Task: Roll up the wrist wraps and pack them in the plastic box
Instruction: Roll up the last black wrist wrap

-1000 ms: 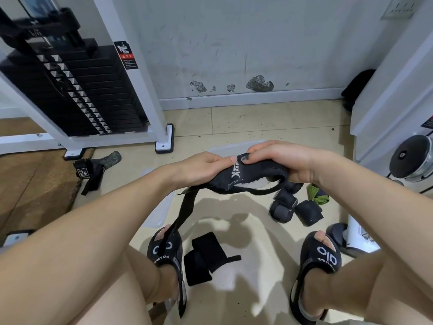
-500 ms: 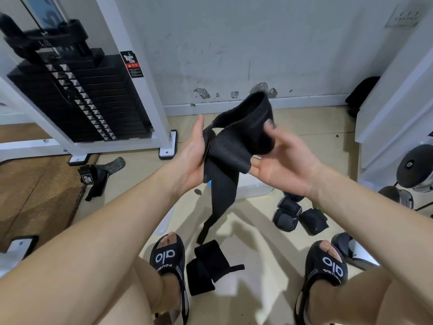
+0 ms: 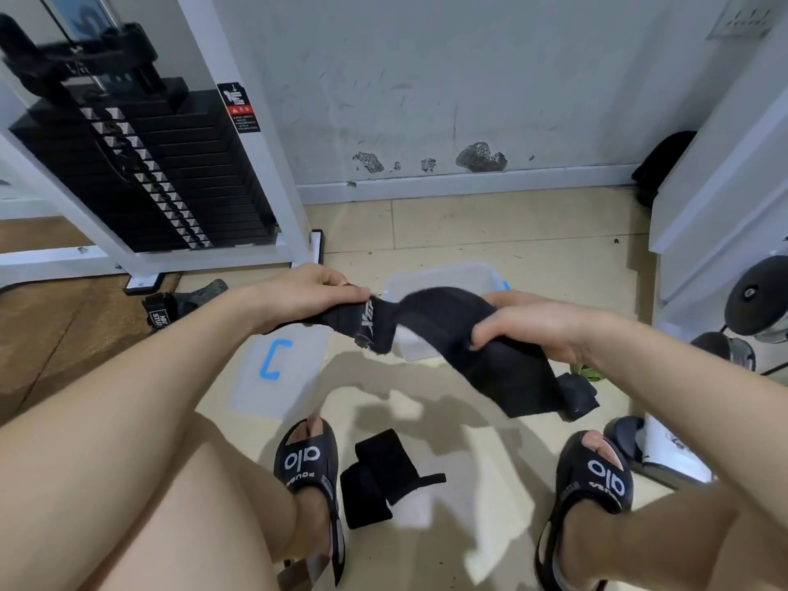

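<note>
A scuffed pale grey wall (image 3: 490, 78) with chipped patches is met by a white skirting board (image 3: 447, 187) along a floor of beige tiles (image 3: 490, 232). At the left, a black weight stack (image 3: 140, 172) is framed by white steel uprights (image 3: 264, 164), beside a brown mat (image 3: 55, 326). White machine panels (image 3: 725, 172) are seen at the right.
</note>
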`<state>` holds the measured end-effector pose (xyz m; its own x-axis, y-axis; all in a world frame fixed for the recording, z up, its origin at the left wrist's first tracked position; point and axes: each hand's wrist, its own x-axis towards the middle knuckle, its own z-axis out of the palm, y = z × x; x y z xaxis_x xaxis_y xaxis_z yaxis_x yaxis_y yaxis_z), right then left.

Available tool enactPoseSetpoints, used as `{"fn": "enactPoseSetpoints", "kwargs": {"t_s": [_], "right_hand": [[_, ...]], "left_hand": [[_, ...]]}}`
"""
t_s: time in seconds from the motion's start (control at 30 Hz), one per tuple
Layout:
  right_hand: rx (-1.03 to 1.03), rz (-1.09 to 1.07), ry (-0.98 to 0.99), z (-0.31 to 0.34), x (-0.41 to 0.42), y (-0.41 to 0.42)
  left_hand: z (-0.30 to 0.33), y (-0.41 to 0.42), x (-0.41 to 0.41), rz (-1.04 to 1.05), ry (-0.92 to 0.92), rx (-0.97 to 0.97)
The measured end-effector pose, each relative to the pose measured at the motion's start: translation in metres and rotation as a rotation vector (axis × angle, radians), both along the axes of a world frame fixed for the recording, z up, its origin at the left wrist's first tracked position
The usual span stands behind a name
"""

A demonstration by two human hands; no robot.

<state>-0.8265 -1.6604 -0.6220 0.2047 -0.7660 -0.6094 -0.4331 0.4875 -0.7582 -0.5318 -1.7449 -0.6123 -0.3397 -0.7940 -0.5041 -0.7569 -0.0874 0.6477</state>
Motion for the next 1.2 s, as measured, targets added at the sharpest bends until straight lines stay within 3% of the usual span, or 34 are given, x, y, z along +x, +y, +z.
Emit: {"fn": "enactPoseSetpoints", "kwargs": {"t_s": [0.13,0.43,0.5,0.63,0.77,0.93,1.03,1.2], "right_hand": [[0.169,0.254,0.123,-0.025,0.01,0.009],[0.125,0.324,-0.094,-0.052,0.056,0.018],[0.102,0.297,-0.075,-0.056,0.06,0.02],[0.003,0.158,-0.091,-0.057,0.065,0.015],[-0.036,0.039,-0.119,-0.051,0.069,0.008],[0.002,-0.018,-0.214,-0.04,0.078,0.005],[-0.01,-0.049,-0.303,-0.034,0.083,0.003],[-0.069,-0.188,-0.489,-0.031,0.094,0.0]], "left_hand": [[-0.001,0.007,-0.001,-0.173,0.015,0.06],[-0.018,0.036,-0.043,-0.479,-0.017,0.104],[-0.021,0.034,-0.045,-0.479,-0.065,0.039],[-0.023,0.02,-0.033,-0.421,-0.332,-0.219],[-0.031,0.01,-0.016,-0.239,-0.475,-0.199],[-0.025,0.019,-0.014,0.116,-0.181,0.152],[-0.02,0.023,-0.011,0.13,-0.046,0.312],[-0.02,0.026,-0.008,0.251,0.219,0.403]]}}
